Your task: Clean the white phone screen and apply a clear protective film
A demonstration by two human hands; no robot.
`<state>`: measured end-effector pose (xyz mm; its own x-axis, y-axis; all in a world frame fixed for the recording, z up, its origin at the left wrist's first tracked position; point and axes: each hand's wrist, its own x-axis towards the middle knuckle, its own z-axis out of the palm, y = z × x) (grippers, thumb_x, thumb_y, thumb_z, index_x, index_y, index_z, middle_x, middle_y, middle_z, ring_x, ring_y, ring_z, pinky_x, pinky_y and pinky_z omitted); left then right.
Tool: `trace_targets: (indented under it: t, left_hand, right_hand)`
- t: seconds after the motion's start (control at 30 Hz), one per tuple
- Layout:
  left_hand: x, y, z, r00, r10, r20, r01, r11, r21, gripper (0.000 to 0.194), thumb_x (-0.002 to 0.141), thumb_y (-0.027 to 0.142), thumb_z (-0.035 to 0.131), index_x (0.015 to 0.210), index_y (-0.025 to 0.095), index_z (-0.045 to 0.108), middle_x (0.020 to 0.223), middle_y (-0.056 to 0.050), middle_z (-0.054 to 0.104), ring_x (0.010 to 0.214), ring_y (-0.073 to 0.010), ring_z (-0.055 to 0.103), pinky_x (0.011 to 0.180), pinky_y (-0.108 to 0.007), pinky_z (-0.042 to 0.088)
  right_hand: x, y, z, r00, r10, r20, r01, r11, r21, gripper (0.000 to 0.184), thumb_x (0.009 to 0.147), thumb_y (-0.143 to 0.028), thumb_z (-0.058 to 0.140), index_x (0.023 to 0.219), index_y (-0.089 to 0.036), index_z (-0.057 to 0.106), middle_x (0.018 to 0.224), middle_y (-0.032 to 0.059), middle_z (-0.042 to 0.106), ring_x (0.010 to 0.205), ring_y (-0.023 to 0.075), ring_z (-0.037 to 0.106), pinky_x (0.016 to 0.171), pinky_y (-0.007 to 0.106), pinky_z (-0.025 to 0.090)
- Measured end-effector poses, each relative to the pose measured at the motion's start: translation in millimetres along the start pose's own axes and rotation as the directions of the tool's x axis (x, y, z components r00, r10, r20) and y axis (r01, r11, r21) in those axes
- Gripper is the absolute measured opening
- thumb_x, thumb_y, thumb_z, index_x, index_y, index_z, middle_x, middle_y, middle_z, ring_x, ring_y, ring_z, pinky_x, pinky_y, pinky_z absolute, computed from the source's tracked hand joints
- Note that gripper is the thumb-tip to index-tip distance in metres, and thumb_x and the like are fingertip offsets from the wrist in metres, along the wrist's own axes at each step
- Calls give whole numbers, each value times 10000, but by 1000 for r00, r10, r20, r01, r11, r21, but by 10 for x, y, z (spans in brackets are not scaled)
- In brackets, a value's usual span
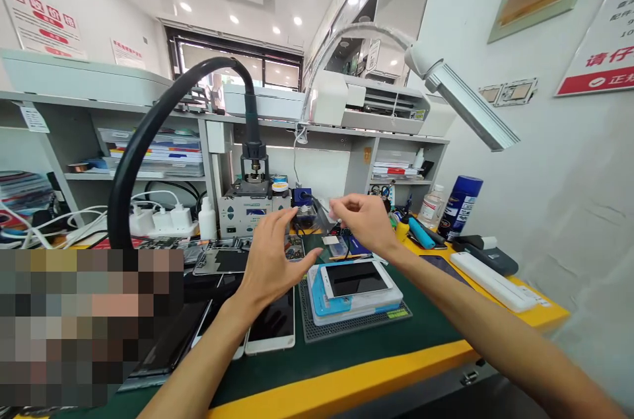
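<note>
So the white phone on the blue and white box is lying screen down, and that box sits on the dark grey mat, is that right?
Not quite: the head view shows the white phone lying screen up, its dark screen facing you. It does lie on the blue and white box, on the dark grey mat.

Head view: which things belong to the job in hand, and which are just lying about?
Likely the job, near left hand and right hand: white phone; blue-and-white box under it; grey mat beneath.
Apparently lying about, off right: blue spray can; clear bottle; long white bar.
</note>
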<state>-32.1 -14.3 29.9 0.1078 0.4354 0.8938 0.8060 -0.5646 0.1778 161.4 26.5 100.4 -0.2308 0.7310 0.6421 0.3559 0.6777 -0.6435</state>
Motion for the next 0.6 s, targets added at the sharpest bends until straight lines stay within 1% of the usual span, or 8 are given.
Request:
trace_targets:
  t: [0.1,0.2,0.27,0.33,0.4,0.47,0.53,0.6]
  left_hand:
    - [-41,-28,23,998,-57,27,58,997,-47,605,841,355,673,1368,231,403,1242,-125,579,1139,-288,579,917,-436,523]
    - [-49,-26,15,992,-121,33,123,989,-77,623,835,363,677,1374,225,396,1251,-129,579,1109,-275,603,774,-355,567]
    - [-35,-12,-3,989,-145,-9,144,986,-80,646,824,362,688,1379,214,394,1237,-125,588,1105,-267,602,803,-356,561]
    - [-17,3,-21,983,-174,-66,168,982,-89,667,817,361,695,1389,208,388,1223,-121,593,1105,-263,599,894,-392,534]
    - [-6,15,-30,970,-219,-110,206,972,-112,681,816,364,697,1400,212,380,1228,-119,591,1110,-263,596,938,-413,513]
    - [-4,22,-27,955,-262,-137,244,960,-140,691,815,359,700,1407,218,372,1244,-116,588,1114,-261,594,941,-414,510]
    - [-11,25,-17,947,-283,-153,259,953,-155,701,811,355,703,1412,218,369,1248,-116,588,1118,-261,593,943,-415,507]
    - [-20,24,-8,946,-287,-152,264,952,-157,714,809,360,704,1421,218,364,1248,-119,587,1126,-268,592,946,-421,505]
  right_hand:
    - [-50,-103,77,998,-57,41,57,998,-10,324,887,-404,603,747,-143,736,714,61,743,669,186,681,581,242,505]
    - [25,-99,-7,993,-64,95,66,998,-11,358,906,-448,573,776,-160,742,735,59,738,641,174,667,571,244,497]
    - [133,18,-131,999,-28,24,28,1000,1,354,892,-482,582,844,-166,733,799,66,742,603,159,642,529,237,471]
    - [243,236,-260,987,107,-124,-110,994,-24,380,891,-502,562,891,-152,710,879,88,741,614,153,622,489,222,431]
    - [309,516,-344,946,310,-98,-318,944,-86,334,894,-445,547,872,-151,703,850,76,736,553,122,561,461,207,396]
    - [305,794,-351,902,431,41,-421,896,-141,227,781,-339,692,688,-132,699,609,50,677,432,98,467,395,202,328]
    - [244,1017,-285,809,549,208,-515,834,-199,234,670,-280,784,537,-128,666,394,1,522,341,77,362,336,200,227]
    - [166,1163,-174,718,614,328,-571,789,-226,248,617,-263,821,493,-127,655,347,-28,448,324,56,301,324,189,169]
